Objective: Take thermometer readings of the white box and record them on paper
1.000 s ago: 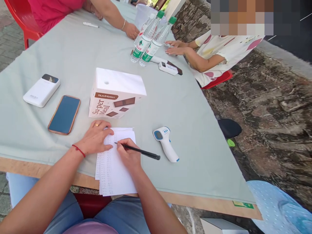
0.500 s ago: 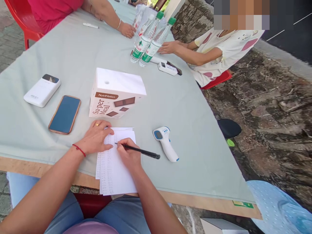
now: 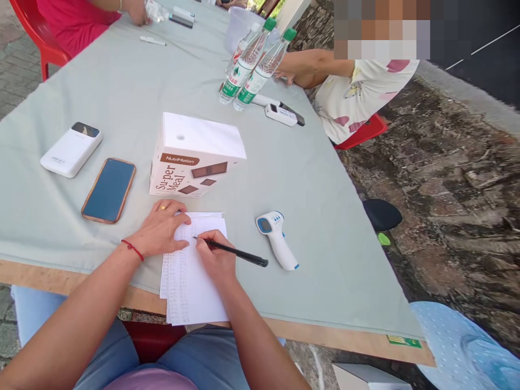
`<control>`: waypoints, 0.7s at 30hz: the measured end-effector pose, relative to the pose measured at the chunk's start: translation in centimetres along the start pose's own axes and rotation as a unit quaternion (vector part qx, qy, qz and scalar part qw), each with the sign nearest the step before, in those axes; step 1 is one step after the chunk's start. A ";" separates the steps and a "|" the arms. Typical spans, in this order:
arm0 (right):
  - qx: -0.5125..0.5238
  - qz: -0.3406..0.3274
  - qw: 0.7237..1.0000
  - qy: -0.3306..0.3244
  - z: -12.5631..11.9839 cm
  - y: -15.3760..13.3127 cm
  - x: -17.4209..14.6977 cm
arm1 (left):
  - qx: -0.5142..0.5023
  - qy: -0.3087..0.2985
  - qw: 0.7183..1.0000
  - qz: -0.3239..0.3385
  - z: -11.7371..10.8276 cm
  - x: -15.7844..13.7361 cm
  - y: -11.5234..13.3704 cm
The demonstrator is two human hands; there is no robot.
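The worktop (image 3: 317,179) is a big board under a grey-green cloth, and the main risk I see is right at its near edge: the paper sheets (image 3: 190,281) hang a bit past that edge toward the lap, so if the holding hand eases off they could slide or get nudged off the board. Next up, the white carton (image 3: 195,157) sits just at 12 o'clock of the sheets, close to the fingertips, so a wide stroke could bump it. The phone (image 3: 109,189) lies at about 10 o'clock and the power bank (image 3: 71,149) further out the same way, both well clear. The thermometer gun (image 3: 276,238) rests near the pen's tail at 3 o'clock, and a careless elbow swing might knock it. Two water bottles (image 3: 249,67) stand far off at 1 o'clock, upright but crowded together near another person's arm, so I'd guess they're tippable. Now the hands: the left hand (image 3: 160,230) lies flat, fingers spread, pressing the top left of the sheets, wrist with a red string resting on the cloth. The right hand (image 3: 215,254) is curled tight around the black pen (image 3: 233,252), tip touching the paper at mid-sheet, barrel pointing off to 3 o'clock, forearm coming in from 5 o'clock.
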State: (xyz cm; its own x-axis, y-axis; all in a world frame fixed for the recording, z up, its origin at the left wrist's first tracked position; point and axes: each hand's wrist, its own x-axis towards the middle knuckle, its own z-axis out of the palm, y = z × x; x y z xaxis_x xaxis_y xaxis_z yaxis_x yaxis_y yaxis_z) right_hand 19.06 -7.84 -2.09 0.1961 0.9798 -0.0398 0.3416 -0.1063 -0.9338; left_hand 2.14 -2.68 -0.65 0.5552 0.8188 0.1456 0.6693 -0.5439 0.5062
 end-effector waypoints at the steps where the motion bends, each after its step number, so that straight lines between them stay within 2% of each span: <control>1: -0.001 -0.003 1.000 -0.003 0.0 0.0 0.0 | -0.001 0.001 1.000 0.000 0.0 0.0 0.0; 21: 0.007 -0.021 1.000 -0.007 -0.1 0.4 0.1 | 0.009 -0.015 1.000 -0.004 -0.4 0.0 0.2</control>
State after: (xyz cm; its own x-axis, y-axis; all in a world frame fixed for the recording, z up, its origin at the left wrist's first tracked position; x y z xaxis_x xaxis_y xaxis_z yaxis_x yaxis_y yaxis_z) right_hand 19.31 -7.77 -2.44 0.1684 0.9857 -0.0065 0.3357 -0.0635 -0.9398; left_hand 2.04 -2.74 -0.20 0.5644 0.8172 0.1166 0.6825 -0.5415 0.4910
